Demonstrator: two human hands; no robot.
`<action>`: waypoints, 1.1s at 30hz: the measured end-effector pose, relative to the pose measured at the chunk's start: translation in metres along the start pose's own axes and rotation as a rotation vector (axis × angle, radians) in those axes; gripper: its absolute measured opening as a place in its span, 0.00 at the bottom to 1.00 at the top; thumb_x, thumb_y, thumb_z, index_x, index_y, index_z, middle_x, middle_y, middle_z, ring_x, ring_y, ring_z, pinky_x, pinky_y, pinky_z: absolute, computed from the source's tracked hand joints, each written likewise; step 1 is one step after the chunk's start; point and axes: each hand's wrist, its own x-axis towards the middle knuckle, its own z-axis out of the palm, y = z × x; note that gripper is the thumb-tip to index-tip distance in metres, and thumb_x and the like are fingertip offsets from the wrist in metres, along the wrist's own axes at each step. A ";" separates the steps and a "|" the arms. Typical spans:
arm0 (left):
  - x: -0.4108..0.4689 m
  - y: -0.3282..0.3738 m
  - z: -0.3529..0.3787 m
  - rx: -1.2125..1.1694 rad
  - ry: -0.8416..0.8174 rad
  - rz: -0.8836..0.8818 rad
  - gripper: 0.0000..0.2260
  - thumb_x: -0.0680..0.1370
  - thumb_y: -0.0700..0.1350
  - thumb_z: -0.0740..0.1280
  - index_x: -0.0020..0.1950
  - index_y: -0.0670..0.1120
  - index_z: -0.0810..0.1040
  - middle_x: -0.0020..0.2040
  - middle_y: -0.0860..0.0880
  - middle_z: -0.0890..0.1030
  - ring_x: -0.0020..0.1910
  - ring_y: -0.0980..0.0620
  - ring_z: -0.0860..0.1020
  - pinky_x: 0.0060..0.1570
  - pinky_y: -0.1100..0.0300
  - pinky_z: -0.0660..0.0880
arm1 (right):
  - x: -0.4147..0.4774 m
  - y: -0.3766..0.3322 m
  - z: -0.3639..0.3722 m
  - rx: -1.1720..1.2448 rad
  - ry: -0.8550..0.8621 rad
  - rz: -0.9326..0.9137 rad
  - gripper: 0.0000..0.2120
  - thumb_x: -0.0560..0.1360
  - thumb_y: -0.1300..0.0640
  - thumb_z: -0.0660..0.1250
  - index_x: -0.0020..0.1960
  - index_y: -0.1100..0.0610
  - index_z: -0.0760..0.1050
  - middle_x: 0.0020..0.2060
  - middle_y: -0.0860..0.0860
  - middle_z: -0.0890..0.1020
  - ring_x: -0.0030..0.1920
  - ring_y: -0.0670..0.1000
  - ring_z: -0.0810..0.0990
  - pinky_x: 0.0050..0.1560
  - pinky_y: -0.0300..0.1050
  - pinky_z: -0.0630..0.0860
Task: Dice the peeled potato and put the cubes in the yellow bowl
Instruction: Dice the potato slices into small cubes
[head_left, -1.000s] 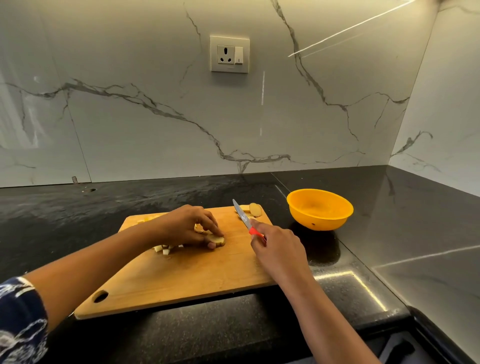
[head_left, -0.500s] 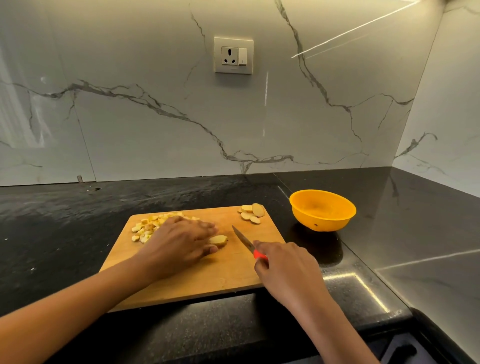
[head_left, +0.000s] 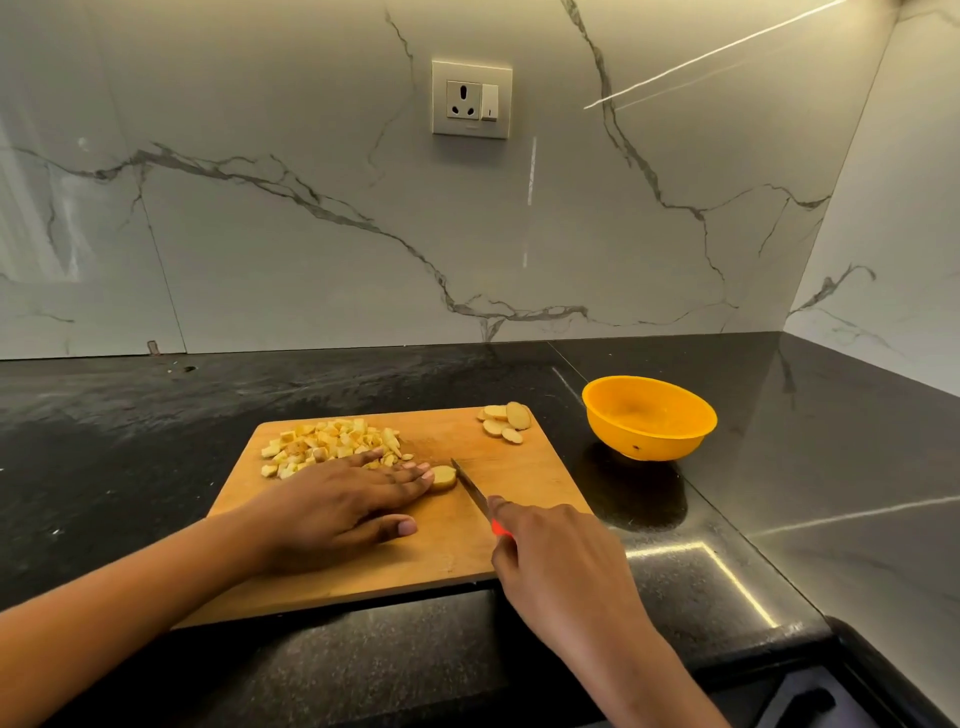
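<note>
Potato slice (head_left: 443, 476) pale yellow, lying flat on the wooden cutting board (head_left: 524, 483).
Left hand (head_left: 340, 506) lies flat, fingers (head_left: 410, 475) outstretched, pinning the slice; right hand (head_left: 558, 566) is closed around a red-handled knife (head_left: 474, 491), blade beside it. Cubes (head_left: 332, 444) are heaped behind, slices (head_left: 504, 422) near the yellow bowl (head_left: 649, 418).

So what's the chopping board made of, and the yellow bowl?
The chopping board looks like wood or bamboo: warm tan, matte, with faint streaks like grain. The yellow bowl looks like plastic: one even colour with a soft, smooth sheen, though I can't be sure from here.
</note>
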 end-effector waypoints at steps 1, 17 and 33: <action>0.000 0.000 0.000 0.007 -0.001 0.001 0.34 0.70 0.71 0.33 0.73 0.59 0.44 0.73 0.64 0.49 0.70 0.71 0.45 0.63 0.75 0.32 | 0.000 -0.001 0.000 -0.010 0.001 -0.010 0.23 0.82 0.49 0.52 0.76 0.46 0.58 0.52 0.49 0.79 0.51 0.50 0.76 0.43 0.44 0.69; -0.005 -0.003 0.002 -0.038 -0.012 0.033 0.33 0.68 0.75 0.33 0.72 0.65 0.40 0.74 0.66 0.44 0.73 0.66 0.43 0.68 0.71 0.36 | 0.000 -0.008 -0.006 -0.003 0.018 -0.029 0.23 0.82 0.48 0.52 0.76 0.44 0.55 0.52 0.49 0.80 0.44 0.49 0.71 0.40 0.43 0.65; -0.002 -0.005 0.001 -0.045 -0.013 0.066 0.32 0.72 0.72 0.36 0.73 0.62 0.43 0.74 0.66 0.46 0.71 0.72 0.44 0.68 0.73 0.36 | -0.018 -0.007 -0.015 -0.049 -0.096 -0.103 0.24 0.82 0.50 0.51 0.77 0.46 0.53 0.51 0.49 0.79 0.42 0.51 0.69 0.34 0.43 0.64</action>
